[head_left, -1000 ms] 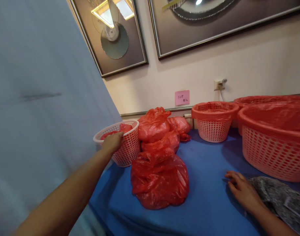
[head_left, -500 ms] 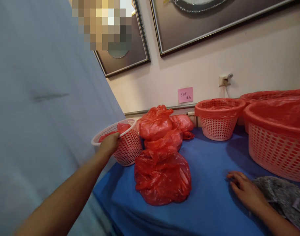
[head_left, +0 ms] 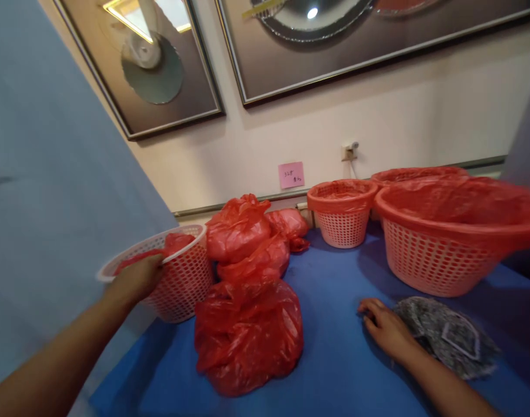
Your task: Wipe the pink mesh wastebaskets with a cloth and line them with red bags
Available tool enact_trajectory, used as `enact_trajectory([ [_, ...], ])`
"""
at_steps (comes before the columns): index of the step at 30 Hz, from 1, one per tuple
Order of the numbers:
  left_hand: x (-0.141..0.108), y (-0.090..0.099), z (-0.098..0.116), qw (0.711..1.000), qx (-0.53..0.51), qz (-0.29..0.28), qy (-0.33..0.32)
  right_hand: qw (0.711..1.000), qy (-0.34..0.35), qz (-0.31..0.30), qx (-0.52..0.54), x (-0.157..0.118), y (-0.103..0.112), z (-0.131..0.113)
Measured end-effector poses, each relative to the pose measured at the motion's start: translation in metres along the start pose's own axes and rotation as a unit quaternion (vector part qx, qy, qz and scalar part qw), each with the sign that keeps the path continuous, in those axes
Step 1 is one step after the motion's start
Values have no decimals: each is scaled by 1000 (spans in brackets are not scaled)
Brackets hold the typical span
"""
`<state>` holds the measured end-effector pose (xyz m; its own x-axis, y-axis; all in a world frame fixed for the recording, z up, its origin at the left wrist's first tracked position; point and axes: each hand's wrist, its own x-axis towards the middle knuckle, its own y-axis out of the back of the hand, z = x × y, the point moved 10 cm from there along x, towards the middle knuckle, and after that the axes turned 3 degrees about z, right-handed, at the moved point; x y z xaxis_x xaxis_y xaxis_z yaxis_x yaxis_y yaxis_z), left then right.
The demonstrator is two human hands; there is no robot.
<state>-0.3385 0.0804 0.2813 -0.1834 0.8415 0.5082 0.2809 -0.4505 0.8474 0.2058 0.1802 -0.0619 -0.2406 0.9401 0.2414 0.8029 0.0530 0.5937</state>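
Observation:
A white perforated plastic basket (head_left: 182, 284) with red plastic in it stands at the table's left edge, slightly tilted. My left hand (head_left: 139, 279) is closed on its near rim, thumb over the top. Beside the basket sit several tied-looking red plastic bags; the nearest bag (head_left: 249, 336) is full and rounded, and its contents cannot be made out. On the blue tablecloth to the right rests my right hand (head_left: 388, 329), empty, its fingers loosely bent and apart. A crumpled grey glittery cloth item (head_left: 447, 336) with a pale outline lies against that wrist.
A small pink basket (head_left: 343, 223) lined with red plastic stands near the wall. A large lined pink basket (head_left: 438, 260) is to its right, with another lined basket (head_left: 415, 172) behind. A blue curtain (head_left: 43, 202) hangs at left. The wall carries a pink note (head_left: 291, 175) and socket (head_left: 348, 153).
My view has swung to the right, so everything sits further left. My left hand keeps hold of the basket, which appears slightly nearer me. The right hand stays on the table.

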Motion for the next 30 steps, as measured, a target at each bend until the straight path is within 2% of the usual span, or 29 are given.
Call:
enact_trajectory([
  [2, -3, 4, 14, 999, 11, 35, -22, 1000, 4, -6, 4, 3, 0, -4],
  [4, -11, 10, 44, 993, 6, 105, -47, 1000, 10, 3, 8, 5, 2, -9],
  [5, -20, 14, 69, 986, -15, 149, -73, 1000, 16, 16, 12, 6, 5, -13],
  [7, -44, 13, 135, 961, -124, 196, -153, 997, 41, 64, 26, 8, 16, -25],
  [9, -70, 0, 207, 932, -238, 184, -202, 989, 72, 120, 40, 8, 29, -38],
  [11, -95, -23, 281, 906, -334, 137, -220, 983, 89, 157, 41, 5, 38, -50],
  [13, -117, -52, 350, 874, -417, 67, -240, 979, 96, 179, 30, -3, 44, -61],
  [15, -133, -84, 403, 848, -471, -2, -243, 971, 125, 202, 12, -22, 56, -76],
  [16, -138, -99, 421, 837, -488, -33, -244, 965, 149, 217, -3, -36, 65, -85],
  [18, -148, -127, 448, 821, -500, -105, -256, 944, 200, 256, -55, -74, 93, -102],
  [20, -156, -146, 459, 804, -501, -164, -275, 910, 222, 318, -145, -117, 141, -114],
  [22, -160, -153, 458, 789, -512, -194, -278, 848, 199, 416, -261, -157, 209, -121],
  [25, -159, -154, 452, 781, -530, -207, -256, 743, 94, 506, -429, -188, 316, -116],
  [26, -159, -153, 451, 782, -531, -211, -250, 726, 65, 498, -470, -188, 344, -109],
  [28, -160, -153, 453, 785, -528, -215, -244, 701, 36, 482, -525, -188, 388, -94],
  [30, -161, -153, 455, 784, -529, -216, -241, 718, 12, 445, -535, -188, 415, -69],
])
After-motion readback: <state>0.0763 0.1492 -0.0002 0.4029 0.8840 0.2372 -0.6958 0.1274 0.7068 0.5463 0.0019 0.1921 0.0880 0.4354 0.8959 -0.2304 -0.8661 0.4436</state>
